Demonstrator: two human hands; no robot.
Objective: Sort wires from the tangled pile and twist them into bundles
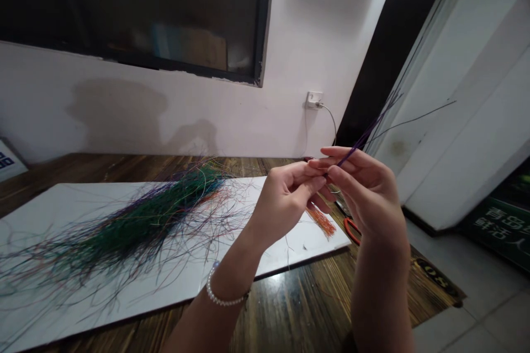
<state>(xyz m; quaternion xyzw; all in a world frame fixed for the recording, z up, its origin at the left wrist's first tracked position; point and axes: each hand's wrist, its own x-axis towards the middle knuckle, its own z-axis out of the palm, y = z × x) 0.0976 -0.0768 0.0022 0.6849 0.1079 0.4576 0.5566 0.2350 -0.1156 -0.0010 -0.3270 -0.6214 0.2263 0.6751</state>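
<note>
My left hand (290,193) and my right hand (360,182) meet above the right end of a white board. My right hand is closed on a few thin purple wires (364,135), which fan out up and to the right, one bending further right. The fingertips of my left hand are pinched at the lower end of the same wires; the exact grip is partly hidden by the fingers. A large tangled heap of green, purple and red wires (144,218) lies on the board to the left. Behind my hands lies a small orange wire bundle (323,223).
The white board (165,287) rests on a dark wooden table (290,309). Red-orange handles (351,230) show beside my right wrist. A wall socket (314,100) with a plugged-in cable is behind, and a dark doorway stands at the right.
</note>
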